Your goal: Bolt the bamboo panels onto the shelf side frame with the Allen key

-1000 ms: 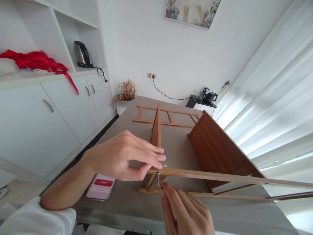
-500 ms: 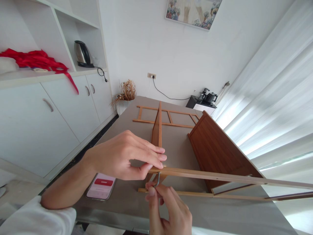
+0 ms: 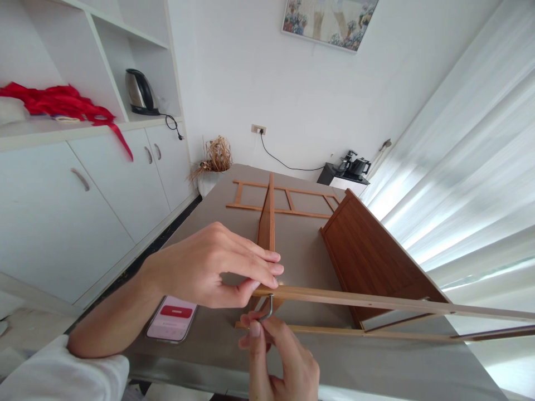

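Note:
My right hand [image 3: 282, 359] pinches a bent metal hex key [image 3: 270, 306] between thumb and fingers. The key's upper end meets the near side of a long wooden rail [image 3: 359, 298], close to the rail's left end. My left hand [image 3: 217, 270] grips the corner where that rail joins an upright wooden panel [image 3: 267, 217], thumb in front and fingers over the top. Whatever fastener sits at the key's tip is hidden. A second wooden rail [image 3: 317, 329] runs below the first, and another upright brown panel [image 3: 378, 256] meets the frame further right.
A phone [image 3: 172, 320] with a lit screen lies on the grey table [image 3: 200, 356] beside my left forearm. Farther back rests a ladder-like wooden frame [image 3: 291, 200]. White cabinets [image 3: 100, 184] stand left, a curtain [image 3: 472, 167] hangs right, and dried plants [image 3: 217, 155] stand behind.
My right hand has shifted slightly left, turning the hex key's free arm leftward with it. My left hand keeps its hold on the corner.

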The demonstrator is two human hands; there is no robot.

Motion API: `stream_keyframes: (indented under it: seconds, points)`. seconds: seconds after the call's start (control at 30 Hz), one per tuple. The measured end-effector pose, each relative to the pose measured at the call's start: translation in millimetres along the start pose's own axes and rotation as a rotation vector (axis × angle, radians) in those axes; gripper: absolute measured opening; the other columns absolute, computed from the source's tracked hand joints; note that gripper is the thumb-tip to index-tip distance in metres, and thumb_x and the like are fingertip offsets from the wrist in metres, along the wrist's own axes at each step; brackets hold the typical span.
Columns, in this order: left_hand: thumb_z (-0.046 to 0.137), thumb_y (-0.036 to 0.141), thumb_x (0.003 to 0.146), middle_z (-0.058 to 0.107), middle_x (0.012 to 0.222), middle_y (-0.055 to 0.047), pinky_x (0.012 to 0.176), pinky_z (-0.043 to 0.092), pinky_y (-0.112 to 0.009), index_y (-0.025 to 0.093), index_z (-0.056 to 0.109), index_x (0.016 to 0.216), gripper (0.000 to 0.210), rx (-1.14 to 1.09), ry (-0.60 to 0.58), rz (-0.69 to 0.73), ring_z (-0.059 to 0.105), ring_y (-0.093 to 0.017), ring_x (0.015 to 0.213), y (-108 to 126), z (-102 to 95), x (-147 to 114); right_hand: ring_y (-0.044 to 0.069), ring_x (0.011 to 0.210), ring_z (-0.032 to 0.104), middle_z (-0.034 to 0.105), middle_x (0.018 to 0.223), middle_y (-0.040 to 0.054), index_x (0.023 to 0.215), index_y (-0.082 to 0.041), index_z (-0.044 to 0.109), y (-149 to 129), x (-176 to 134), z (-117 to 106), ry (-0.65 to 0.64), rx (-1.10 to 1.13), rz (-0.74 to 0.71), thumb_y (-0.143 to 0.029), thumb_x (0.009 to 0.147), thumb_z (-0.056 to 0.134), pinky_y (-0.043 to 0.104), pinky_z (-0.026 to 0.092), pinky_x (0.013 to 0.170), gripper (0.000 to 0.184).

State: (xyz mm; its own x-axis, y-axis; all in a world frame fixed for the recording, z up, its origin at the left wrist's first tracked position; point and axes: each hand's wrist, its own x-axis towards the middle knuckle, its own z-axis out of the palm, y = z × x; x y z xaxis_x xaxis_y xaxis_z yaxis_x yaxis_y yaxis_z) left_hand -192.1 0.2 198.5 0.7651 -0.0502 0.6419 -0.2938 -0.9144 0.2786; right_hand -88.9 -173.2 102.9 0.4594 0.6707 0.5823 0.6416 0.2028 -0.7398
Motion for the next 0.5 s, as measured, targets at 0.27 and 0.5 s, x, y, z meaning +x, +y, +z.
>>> stream_keyframes:
  seconds: [0.27,0.5]
  points:
    - [0.062,-0.002,0.076,0.078,0.111,0.002,0.098,0.057,-0.016,0.021,0.074,0.105,0.039,-0.001,0.001,0.001,0.070,-0.016,0.113,0.2,-0.6,0.4,0.010,0.061,0.069,0.075,0.081,-0.0048,0.100,-0.026,0.066,3.5,-1.6,-3.5,-0.008,-0.072,-0.092,-0.019,0.097,0.058,0.021,0.051,0.066,0.011]
    - [0.063,0.000,0.077,0.077,0.113,0.002,0.098,0.057,-0.017,0.022,0.074,0.106,0.038,0.008,-0.006,-0.001,0.070,-0.016,0.113,-1.2,-0.2,-2.0,0.009,0.057,0.066,0.073,0.079,-0.0006,0.104,-0.021,0.067,11.4,-0.3,1.2,0.025,-0.144,-0.273,-0.015,0.097,0.056,0.021,0.051,0.063,0.014]
